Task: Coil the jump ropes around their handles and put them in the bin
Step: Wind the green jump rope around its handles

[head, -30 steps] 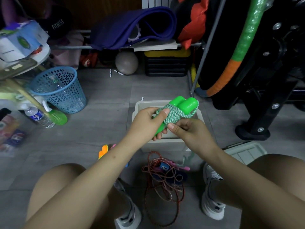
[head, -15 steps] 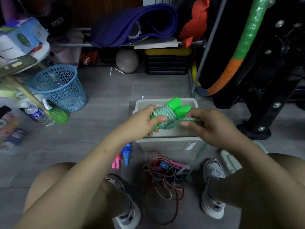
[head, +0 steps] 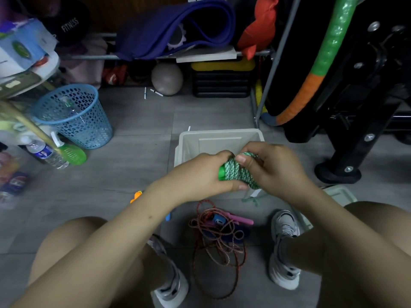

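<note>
The green jump rope [head: 239, 174], coiled around its handles, is gripped by the left hand [head: 205, 174] and the right hand [head: 272, 167] over the near edge of the bin [head: 219, 138]. A red rope [head: 219, 245] is seen loose on the floor [head: 138, 121] between two shoes.
</note>
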### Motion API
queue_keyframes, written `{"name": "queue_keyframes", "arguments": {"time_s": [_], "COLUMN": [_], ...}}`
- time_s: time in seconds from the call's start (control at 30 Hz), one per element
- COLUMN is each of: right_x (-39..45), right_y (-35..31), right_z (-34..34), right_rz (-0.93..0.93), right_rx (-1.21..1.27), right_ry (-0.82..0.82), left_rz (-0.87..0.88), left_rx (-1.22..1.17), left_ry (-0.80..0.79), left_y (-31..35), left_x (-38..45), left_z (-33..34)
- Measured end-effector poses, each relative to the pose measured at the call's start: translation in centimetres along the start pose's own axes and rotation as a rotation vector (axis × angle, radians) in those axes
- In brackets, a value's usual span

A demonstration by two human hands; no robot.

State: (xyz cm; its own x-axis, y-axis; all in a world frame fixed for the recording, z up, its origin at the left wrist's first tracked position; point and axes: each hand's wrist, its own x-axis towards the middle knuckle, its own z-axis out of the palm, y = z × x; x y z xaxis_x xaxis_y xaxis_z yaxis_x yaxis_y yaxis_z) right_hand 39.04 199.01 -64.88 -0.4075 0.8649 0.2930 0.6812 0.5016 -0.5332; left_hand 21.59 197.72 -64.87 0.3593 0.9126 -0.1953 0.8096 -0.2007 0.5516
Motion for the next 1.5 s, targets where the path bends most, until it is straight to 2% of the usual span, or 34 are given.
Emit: {"name": "queue_keyframes", "arguments": {"time_s": [0.23, 0.3, 0.4, 0.47, 0.6, 0.7, 0.77, 0.9, 0.97, 1.2, 1.37, 1.5], "right_x": [0.7, 1.2, 1.8, 2.0, 2.2, 2.1, 2.1, 2.0, 1.9, 1.7, 1.2, 0.9], "right_y": [-0.2, 0.0, 0.4, 0.9, 2.2, 2.4, 2.3, 2.2, 2.4, 2.3, 2.6, 2.6], "right_z": [-0.6, -1.6, -2.7, -3.1, -2.3, -1.4, -1.2, -0.5, -0.1, -0.2, -0.8, -1.0], "right_rz": [0.102, 0.149, 0.071, 0.044, -0.065, -0.039, 0.014, 0.140, 0.158, 0.207, 0.225, 0.224], "right_rx": [-0.082, -0.006, 0.257, 0.344, 0.202, 0.181, 0.281, 0.680, 0.773, 0.877, 0.882, 0.939], "right_ry": [-0.054, -0.158, -0.375, -0.436, -0.411, -0.464, -0.480, -0.440, -0.423, -0.318, -0.432, -0.531], "left_rz": [0.060, 0.088, 0.110, 0.112, 0.150, 0.169, 0.153, 0.156, 0.142, 0.134, 0.083, 0.110], "left_rx": [-0.026, 0.001, -0.036, -0.090, -0.074, -0.121, -0.187, -0.347, -0.424, -0.596, -0.657, -0.673], "left_ry": [0.017, -0.034, -0.036, -0.032, -0.093, -0.133, -0.162, -0.203, -0.214, -0.206, -0.081, -0.102], "left_y": [-0.6, -0.3, -0.6, -1.2, -1.2, -1.3, -1.7, -2.2, -2.3, -1.9, -2.5, -2.5], "left_x": [-0.4, -0.7, -0.6, -0.4, -0.5, -0.5, -0.6, -0.9, -1.2, -1.8, -1.5, -1.6], "left_z": [0.0, 0.6, 0.5, -0.2, -0.5, -0.7, -0.9, -0.9, -1.1, -1.7, -2.0, -1.7]}}
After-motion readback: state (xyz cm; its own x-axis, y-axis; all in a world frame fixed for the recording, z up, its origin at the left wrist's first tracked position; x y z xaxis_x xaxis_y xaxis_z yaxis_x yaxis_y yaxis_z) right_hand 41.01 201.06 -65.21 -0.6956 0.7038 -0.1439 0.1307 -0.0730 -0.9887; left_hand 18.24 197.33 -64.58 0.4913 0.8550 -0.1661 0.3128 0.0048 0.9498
